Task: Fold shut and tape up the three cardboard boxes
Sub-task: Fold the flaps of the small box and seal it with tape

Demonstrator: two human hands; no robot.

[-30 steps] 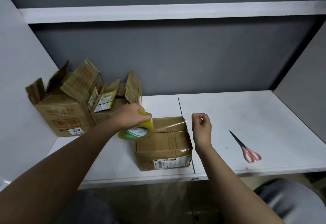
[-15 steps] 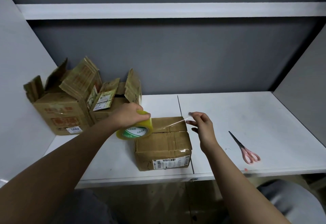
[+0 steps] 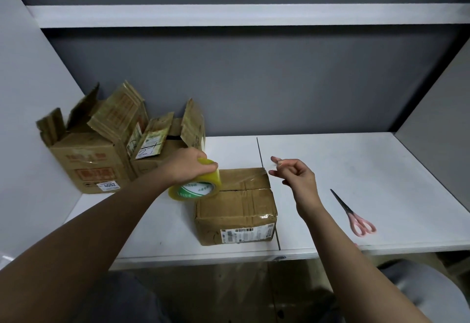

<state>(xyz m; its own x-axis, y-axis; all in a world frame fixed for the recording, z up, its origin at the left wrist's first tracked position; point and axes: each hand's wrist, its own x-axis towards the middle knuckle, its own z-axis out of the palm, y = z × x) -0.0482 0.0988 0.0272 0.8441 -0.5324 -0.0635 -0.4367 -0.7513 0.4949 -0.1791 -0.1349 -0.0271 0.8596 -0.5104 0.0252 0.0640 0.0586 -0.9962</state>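
Now my left hand [image 3: 187,167] grips the yellow tape roll [image 3: 197,186] at the closed box's [image 3: 235,205] left edge, my right hand [image 3: 296,179] pinches the clear tape end [image 3: 273,167] stretched over its top, two open-flapped boxes [image 3: 119,149] behind left, pink scissors [image 3: 353,214] on the white table [image 3: 356,170] at right.

Closed brown box [image 3: 235,205] near the table's front edge, clear tape [image 3: 244,179] stretched over it from a yellowish roll [image 3: 195,187] — two open-flapped boxes [image 3: 84,159] [image 3: 162,149] back left.
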